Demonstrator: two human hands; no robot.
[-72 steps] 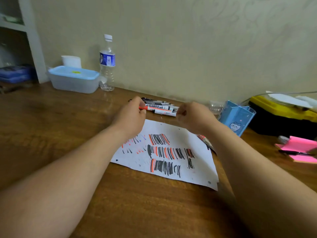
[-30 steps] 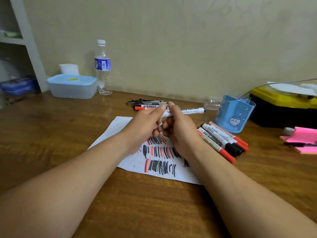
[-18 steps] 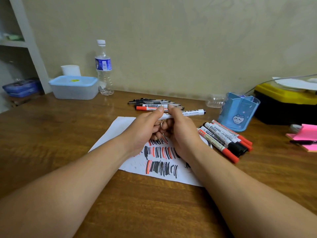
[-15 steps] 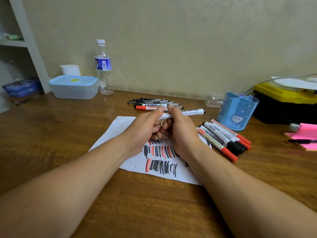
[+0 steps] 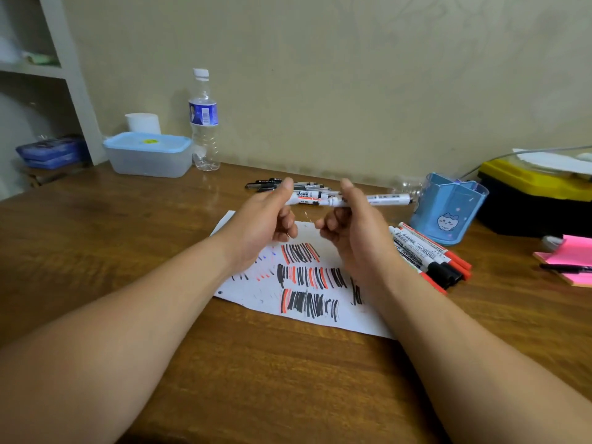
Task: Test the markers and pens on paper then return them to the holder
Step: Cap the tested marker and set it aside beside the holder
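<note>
My right hand [image 5: 358,232] grips a white marker [image 5: 387,199] level above the scribbled paper [image 5: 256,293]. My left hand [image 5: 262,225] pinches at the marker's left end, where its cap seems to be; my fingers hide it. A small gap shows between the two hands. Several red and black capped markers [image 5: 426,257] lie right of the paper. More pens and markers [image 5: 275,184] lie in a heap behind my hands. The blue holder [image 5: 448,213] with a cat picture stands at the right.
On the wooden table [image 5: 96,245], a water bottle [image 5: 203,123] and a lidded plastic box [image 5: 147,153] stand at the back left by a shelf [image 5: 73,84]. At the right are a yellow and black case [image 5: 531,193] and pink sticky notes [image 5: 573,257] with a pen on them.
Both hands held the white marker close together before. They have since drawn apart, the left hand going left from the marker's end while the right keeps the body.
</note>
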